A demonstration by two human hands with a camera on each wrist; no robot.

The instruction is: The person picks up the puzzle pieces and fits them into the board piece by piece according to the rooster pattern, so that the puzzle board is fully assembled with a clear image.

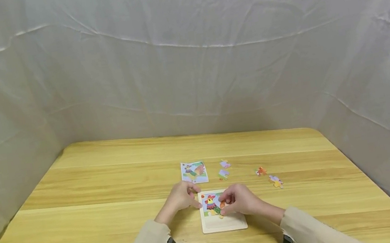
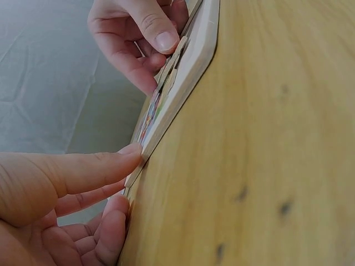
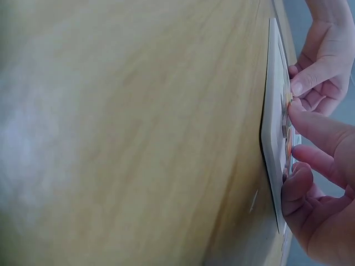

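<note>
A shallow puzzle tray [image 1: 226, 227] with a pale wooden rim lies on the table, partly filled with jigsaw pieces forming a red-headed rooster [image 1: 210, 201]. My left hand [image 1: 181, 197] holds the tray at its upper left corner; in the left wrist view the thumb [image 2: 119, 166] presses at the rim with the other fingers curled beneath. Over the tray's right half, my right hand [image 1: 242, 199] pinches a puzzle piece [image 1: 220, 211] between thumb and fingers. That piece appears slightly tilted in the left wrist view, its edge raised. The right hand covers part of the picture.
A rooster picture card [image 1: 194, 173] lies behind the tray. Loose jigsaw pieces lie to its right: two pale ones [image 1: 225, 164], an orange one [image 1: 261, 171] and a purple-and-yellow one [image 1: 276, 181]. Grey cloth [image 1: 188, 76] hangs around the wooden table [image 1: 102, 236].
</note>
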